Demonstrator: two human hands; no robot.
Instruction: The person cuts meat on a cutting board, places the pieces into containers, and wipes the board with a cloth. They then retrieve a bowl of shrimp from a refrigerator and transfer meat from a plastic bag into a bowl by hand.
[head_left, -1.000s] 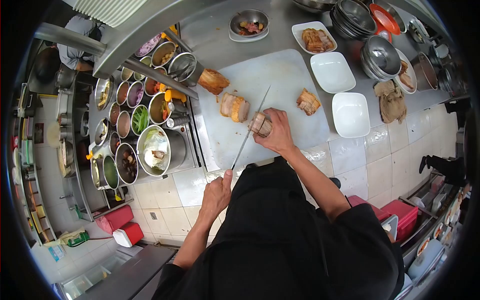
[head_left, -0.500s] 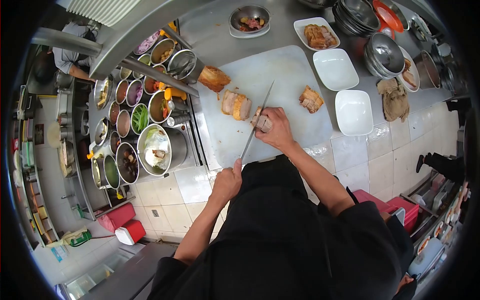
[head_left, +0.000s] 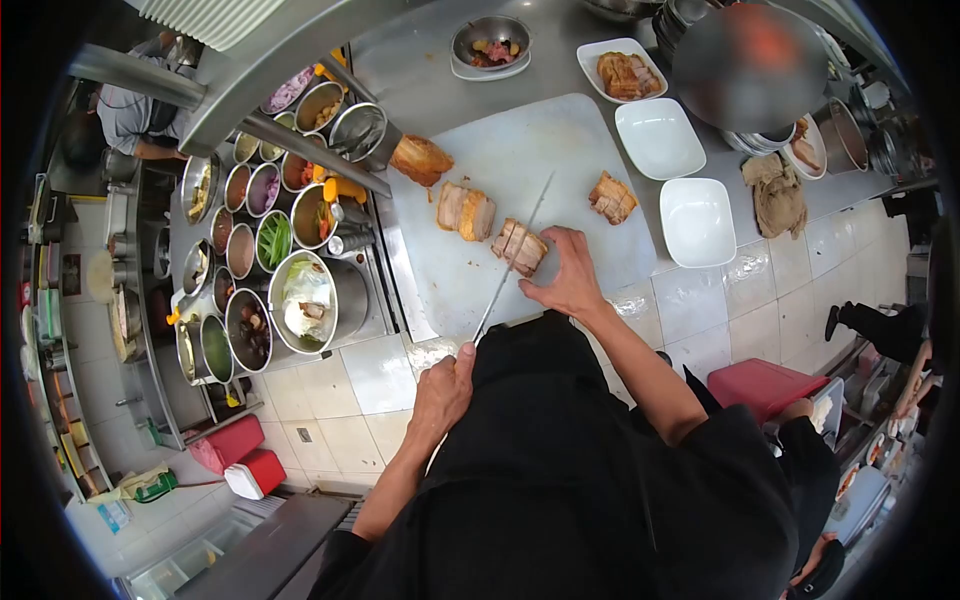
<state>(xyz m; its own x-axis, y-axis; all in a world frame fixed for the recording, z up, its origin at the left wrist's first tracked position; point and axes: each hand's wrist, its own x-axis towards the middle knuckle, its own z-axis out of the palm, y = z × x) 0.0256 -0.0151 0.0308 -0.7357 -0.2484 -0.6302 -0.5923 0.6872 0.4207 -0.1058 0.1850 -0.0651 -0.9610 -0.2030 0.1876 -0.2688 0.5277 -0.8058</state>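
Note:
My left hand (head_left: 445, 388) is closed round the handle of a long knife (head_left: 497, 297), its blade pointing away from me over a cutting board (head_left: 500, 132). Beneath the blade lies a piece of roasted pork belly (head_left: 519, 247) with slices cut in it. My right hand (head_left: 572, 272) is just right of that piece, thumb and fingers apart with nothing between them. Another sliced pork portion (head_left: 466, 212) sits to the left, a chunk of pork (head_left: 421, 160) lies at the board's left edge, and a smaller cut portion (head_left: 612, 198) rests on the right.
White square dishes (head_left: 697, 222) stand right of the board; a plate (head_left: 655, 93) behind them holds pork. A metal bowl (head_left: 490, 42) is at the back. Several ingredient tins (head_left: 273, 240) fill the left side. A brown cloth (head_left: 775, 195) lies far right. A person (head_left: 140, 105) stands upper left.
My right hand has let go of the pork piece and opened, moving slightly right. The knife stays over the pork, my left hand a little lower. A blurred dark shape now covers the stacked bowls.

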